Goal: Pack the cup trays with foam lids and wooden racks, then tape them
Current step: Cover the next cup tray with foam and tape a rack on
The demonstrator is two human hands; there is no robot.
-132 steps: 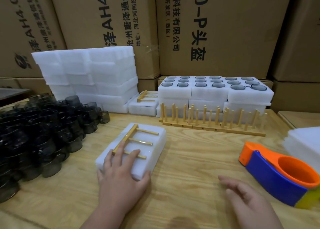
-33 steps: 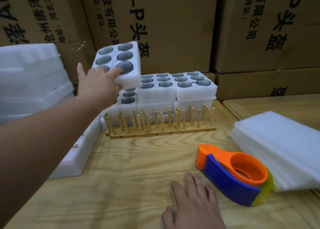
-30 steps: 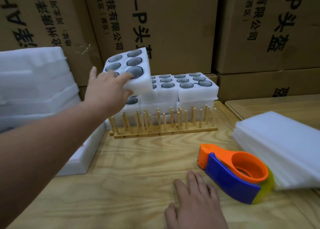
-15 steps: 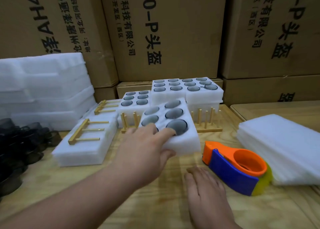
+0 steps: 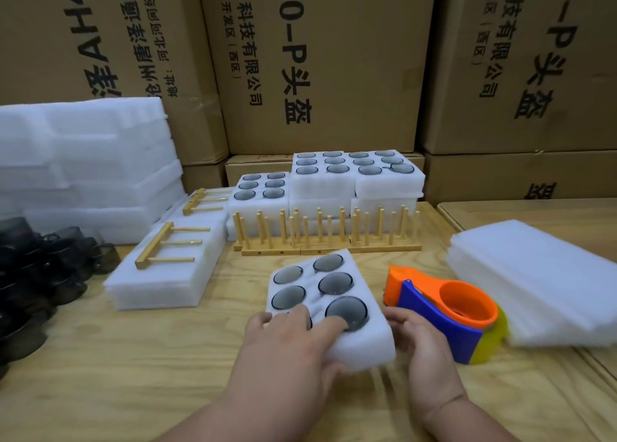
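A white foam cup tray [image 5: 364,345] with dark cups in its holes lies on the wooden table [image 5: 133,358] in front of me. My left hand [image 5: 293,345] grips its near left corner, a finger reaching into one cup. At the tray's right side my right hand [image 5: 417,338] touches the foam with curled fingers. A packed tray [image 5: 167,274] with a wooden rack [image 5: 167,246] on top lies to the left. Flat foam lids [image 5: 541,284] are piled at the right. An orange and blue tape dispenser [image 5: 444,311] sits beside my right hand.
More filled cup trays [image 5: 357,181] stand stacked at the back, behind a row of upright wooden racks [image 5: 327,231]. Loose dark cups [image 5: 43,268] crowd the left edge. A pile of foam [image 5: 83,168] sits back left. Cardboard boxes [image 5: 317,57] wall the rear.
My left hand has carried a cup tray from the back stack down onto the table in front of me. My right hand has moved from lying flat on the table to the tray's right side.
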